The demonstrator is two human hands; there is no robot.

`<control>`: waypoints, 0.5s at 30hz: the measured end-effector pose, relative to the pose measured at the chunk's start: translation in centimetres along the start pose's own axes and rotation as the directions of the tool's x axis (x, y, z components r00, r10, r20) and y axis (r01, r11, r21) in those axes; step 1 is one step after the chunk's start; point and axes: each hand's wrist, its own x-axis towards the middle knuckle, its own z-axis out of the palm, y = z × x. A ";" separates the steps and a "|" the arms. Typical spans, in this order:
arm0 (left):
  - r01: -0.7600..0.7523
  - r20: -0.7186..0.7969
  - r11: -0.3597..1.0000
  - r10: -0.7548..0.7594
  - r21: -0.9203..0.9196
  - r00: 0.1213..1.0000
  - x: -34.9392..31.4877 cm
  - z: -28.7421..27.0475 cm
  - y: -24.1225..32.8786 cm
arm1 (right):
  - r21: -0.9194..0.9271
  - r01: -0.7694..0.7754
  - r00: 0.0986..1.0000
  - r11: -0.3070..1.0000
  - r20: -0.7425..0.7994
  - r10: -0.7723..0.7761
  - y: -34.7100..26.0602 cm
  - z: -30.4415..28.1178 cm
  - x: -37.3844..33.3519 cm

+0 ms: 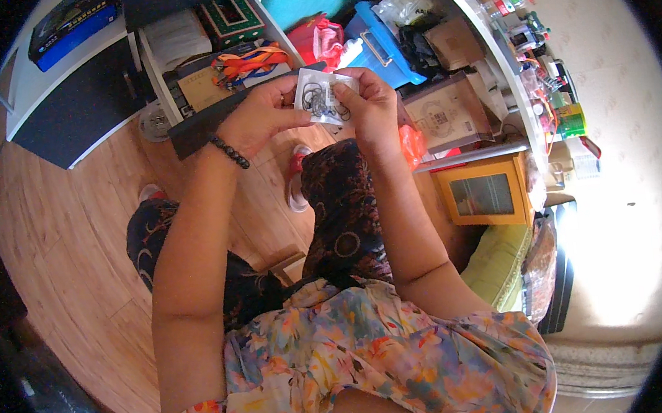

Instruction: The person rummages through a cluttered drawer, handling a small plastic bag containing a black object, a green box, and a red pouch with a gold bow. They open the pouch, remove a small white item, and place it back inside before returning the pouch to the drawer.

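Between my two hands is a small clear plastic bag (pixel 315 92) with dark thin loops and pieces inside, too small to name. My left hand (pixel 263 113), with a dark bead bracelet (pixel 229 151) at its wrist, pinches the bag's left edge. The thumb and fingers of my right hand (pixel 368 102) grip its right side. Just beyond and below the bag, an open drawer (pixel 188 133) holds an orange and blue ribbon bundle (pixel 250 63), a tan envelope (pixel 204 90) and a green patterned box (pixel 230 20).
Right of the drawer, an open compartment holds a blue plastic bin (pixel 383 45), a pink bag (pixel 318 41) and a brown flat package (pixel 447 114). Bottles and small items crowd the shelf (pixel 523 93) at right. A yellow-framed cabinet (pixel 482 194) and green cushion (pixel 496 264) stand lower right.
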 end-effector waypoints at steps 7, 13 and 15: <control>-0.019 -0.026 1.000 0.018 -0.019 0.999 0.3 -0.3 -0.4 | 0.094 -0.051 0.998 0.994 0.033 0.048 0.0 0.2 0.0; -0.012 0.012 1.000 0.012 -0.027 1.000 0.0 -0.5 0.2 | 0.115 -0.057 0.998 0.992 0.034 0.053 0.1 0.3 0.1; 0.021 0.006 0.999 -0.021 -0.032 1.000 -0.2 -0.6 0.3 | 0.123 -0.067 0.997 0.990 0.053 0.061 0.0 0.3 0.1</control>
